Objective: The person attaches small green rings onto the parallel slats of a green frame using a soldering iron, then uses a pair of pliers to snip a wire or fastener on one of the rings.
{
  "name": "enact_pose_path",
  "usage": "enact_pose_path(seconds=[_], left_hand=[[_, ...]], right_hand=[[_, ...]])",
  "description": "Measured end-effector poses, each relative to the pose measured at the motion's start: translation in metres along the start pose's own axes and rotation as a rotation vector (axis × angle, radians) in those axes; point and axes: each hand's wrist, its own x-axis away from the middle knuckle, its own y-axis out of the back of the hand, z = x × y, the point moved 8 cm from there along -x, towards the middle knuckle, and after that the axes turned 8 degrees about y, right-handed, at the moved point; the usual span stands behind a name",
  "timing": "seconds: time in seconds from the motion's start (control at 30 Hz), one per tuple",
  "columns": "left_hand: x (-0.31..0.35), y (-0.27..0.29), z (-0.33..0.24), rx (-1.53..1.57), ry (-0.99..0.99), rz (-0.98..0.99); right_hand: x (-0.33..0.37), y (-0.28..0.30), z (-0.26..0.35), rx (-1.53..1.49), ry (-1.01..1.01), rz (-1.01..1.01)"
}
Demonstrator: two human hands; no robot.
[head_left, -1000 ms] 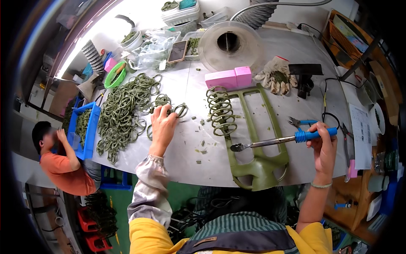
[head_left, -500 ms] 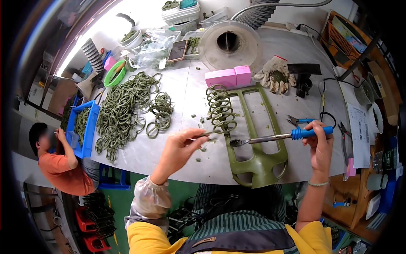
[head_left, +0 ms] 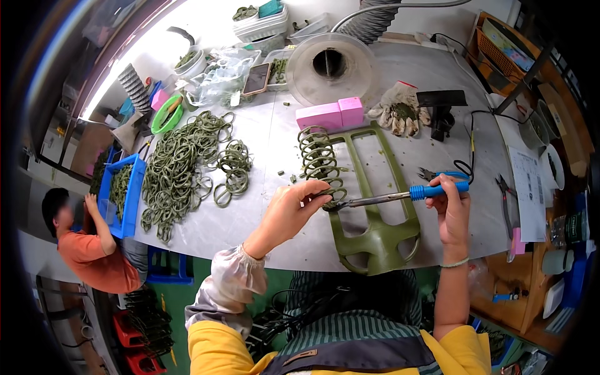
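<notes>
My right hand (head_left: 451,215) is closed round the blue handle of a soldering iron (head_left: 431,191), whose metal shaft points left. Its tip meets my left hand's (head_left: 281,215) fingertips at the left bar of an olive-green plastic frame (head_left: 378,247). Those fingers are pinched on a green ring, mostly hidden by them. A row of green rings (head_left: 315,153) stands along that same bar, just beyond my fingers. Two pink blocks (head_left: 328,115) rest against the frame's far end. Left of it lie a large heap of green rings (head_left: 178,150) and a smaller heap (head_left: 234,167).
A clear funnel-shaped hood (head_left: 359,72) stands behind the blocks. Near it lie a stained glove (head_left: 400,112), a black stand (head_left: 442,115) and blue-handled cutters (head_left: 437,176). At left are a blue crate (head_left: 131,200), a green basket (head_left: 164,122) and a person in orange (head_left: 94,250).
My left hand has moved right, up to the frame's left bar. The soldering iron has shifted left with my right hand, and its tip now meets the left fingertips. The view has shifted slightly.
</notes>
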Motion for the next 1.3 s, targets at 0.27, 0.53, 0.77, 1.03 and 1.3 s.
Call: enact_pose_path(seconds=[0.27, 0.53, 0.77, 1.03, 1.3], left_hand=[[-0.002, -0.001, 0.001, 0.0, -0.002, 0.0], [-0.007, -0.005, 0.003, -0.011, 0.006, 0.031], [-0.004, 0.0, 0.001, -0.017, -0.028, 0.02], [0.01, 0.098, 0.067, -0.037, 0.066, -0.491], [0.032, 0.109, 0.133, -0.742, 0.069, -0.465]], right_hand=[[0.0, -0.004, -0.005, -0.015, -0.017, 0.013], [-0.002, 0.0, 0.002, 0.016, 0.028, 0.007], [0.0, 0.012, 0.035, 0.103, 0.095, -0.035], [0.005, 0.018, 0.04, 0.11, 0.073, -0.008], [0.007, 0.01, 0.038, 0.115, 0.076, 0.004]])
